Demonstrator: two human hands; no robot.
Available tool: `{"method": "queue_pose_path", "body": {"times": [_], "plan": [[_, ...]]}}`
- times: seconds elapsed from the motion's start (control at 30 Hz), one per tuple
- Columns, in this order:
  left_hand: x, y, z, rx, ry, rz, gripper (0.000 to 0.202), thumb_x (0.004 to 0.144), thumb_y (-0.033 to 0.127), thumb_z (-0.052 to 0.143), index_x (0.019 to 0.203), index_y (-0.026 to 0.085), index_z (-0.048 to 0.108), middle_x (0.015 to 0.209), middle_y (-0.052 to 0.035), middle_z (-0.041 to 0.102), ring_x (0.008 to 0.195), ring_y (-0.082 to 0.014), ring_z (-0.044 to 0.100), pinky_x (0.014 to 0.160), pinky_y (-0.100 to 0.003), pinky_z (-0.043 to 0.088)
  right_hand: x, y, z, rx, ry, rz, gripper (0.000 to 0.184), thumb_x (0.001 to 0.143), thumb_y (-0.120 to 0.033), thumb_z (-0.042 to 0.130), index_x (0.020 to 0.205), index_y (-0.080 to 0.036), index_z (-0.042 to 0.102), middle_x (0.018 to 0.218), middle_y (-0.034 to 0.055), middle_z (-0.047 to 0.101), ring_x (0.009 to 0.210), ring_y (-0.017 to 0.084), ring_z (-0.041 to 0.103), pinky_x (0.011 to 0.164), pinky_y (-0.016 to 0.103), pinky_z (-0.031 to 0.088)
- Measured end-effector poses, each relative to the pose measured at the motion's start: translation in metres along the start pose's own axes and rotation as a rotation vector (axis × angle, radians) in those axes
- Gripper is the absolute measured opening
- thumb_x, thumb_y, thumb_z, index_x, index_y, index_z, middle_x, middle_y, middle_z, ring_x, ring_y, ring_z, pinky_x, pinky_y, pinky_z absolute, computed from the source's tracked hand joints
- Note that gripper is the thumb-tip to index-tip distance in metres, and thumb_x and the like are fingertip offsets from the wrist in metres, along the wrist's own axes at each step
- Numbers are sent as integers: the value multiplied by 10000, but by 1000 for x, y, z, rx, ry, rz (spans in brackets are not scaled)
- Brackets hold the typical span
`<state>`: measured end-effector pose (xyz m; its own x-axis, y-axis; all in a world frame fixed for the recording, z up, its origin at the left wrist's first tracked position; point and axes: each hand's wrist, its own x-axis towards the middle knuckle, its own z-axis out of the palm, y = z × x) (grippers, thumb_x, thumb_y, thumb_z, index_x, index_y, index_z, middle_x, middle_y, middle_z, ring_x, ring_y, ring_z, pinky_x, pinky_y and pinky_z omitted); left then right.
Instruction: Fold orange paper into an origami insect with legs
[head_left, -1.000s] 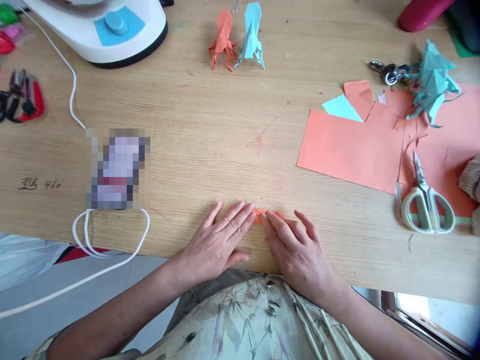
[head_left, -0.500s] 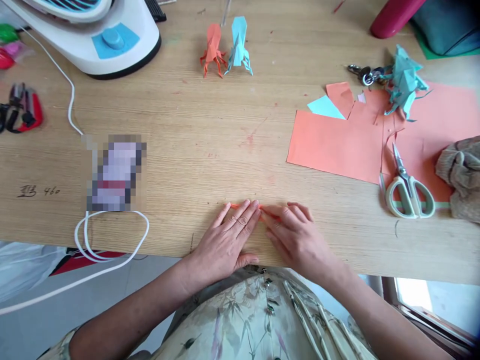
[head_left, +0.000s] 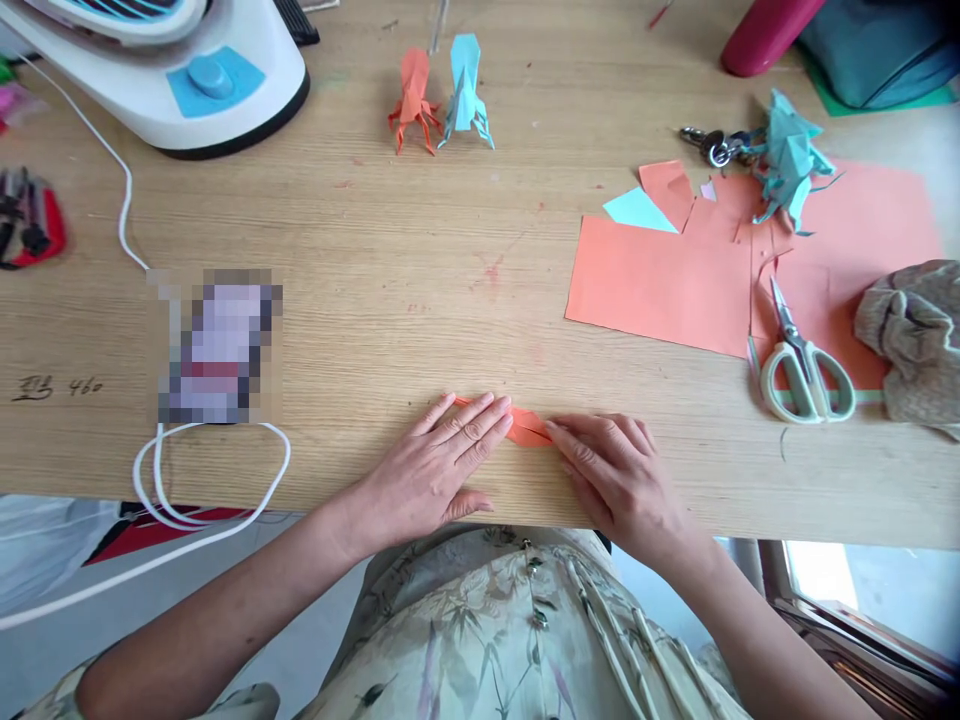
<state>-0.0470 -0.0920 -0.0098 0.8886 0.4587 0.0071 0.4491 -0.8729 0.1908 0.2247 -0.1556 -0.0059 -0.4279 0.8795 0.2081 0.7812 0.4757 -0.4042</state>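
Observation:
A small folded piece of orange paper (head_left: 527, 428) lies flat on the wooden table (head_left: 420, 290) near its front edge. My left hand (head_left: 439, 465) lies flat with its fingers stretched out, pressing down on the left part of the paper. My right hand (head_left: 615, 470) also lies flat, fingers together, its fingertips touching the paper's right end. Most of the paper is hidden under my fingers.
An orange origami figure (head_left: 410, 98) and a light blue one (head_left: 465, 90) stand at the back. At right lie orange paper sheets (head_left: 667, 285), green-handled scissors (head_left: 799, 365), a teal origami figure (head_left: 789, 155), keys (head_left: 709, 145) and a cloth (head_left: 911, 335). A white appliance (head_left: 172, 70) with its cord (head_left: 210, 480) stands at left.
My right hand has slid to the right along the fold, uncovering more of the orange paper between my hands. My left hand has stayed pressed down.

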Motion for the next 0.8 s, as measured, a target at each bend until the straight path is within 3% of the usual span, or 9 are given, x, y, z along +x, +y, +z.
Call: {"method": "queue_pose_path", "body": {"times": [0.33,0.5,0.63,0.8], "plan": [[0,10,1,-48,15,-84,853,1008,692,210,1614,94,251,1679,-127,290,1568,-284,226,1282,-469,100,-10,-3,0,-136,-37,-92,480,988,-163,569,1466,-153,524,1468,147,588,1210,295,574,1012,487,481],[-7,35,9,-7,59,-149,919,983,732,187,1593,54,305,1653,-152,345,1537,-310,287,1270,-440,132,-27,-7,0,-144,-28,-60,520,997,-220,569,1498,-117,477,1485,165,573,1334,307,531,1083,500,443],[-10,56,19,45,116,-240,993,951,775,161,1578,25,337,1623,-177,396,1517,-326,325,1261,-418,158,-24,-20,9,-173,-57,-39,542,1029,-297,511,1517,-75,435,1537,176,523,1414,313,464,1149,536,366],[-16,65,30,107,161,-215,879,1006,693,226,1550,23,398,1568,-188,478,1492,-321,380,1247,-433,220,-21,-32,17,-200,-87,-40,614,1043,-411,471,1523,-33,413,1603,166,435,1481,317,379,1183,534,316]]}}
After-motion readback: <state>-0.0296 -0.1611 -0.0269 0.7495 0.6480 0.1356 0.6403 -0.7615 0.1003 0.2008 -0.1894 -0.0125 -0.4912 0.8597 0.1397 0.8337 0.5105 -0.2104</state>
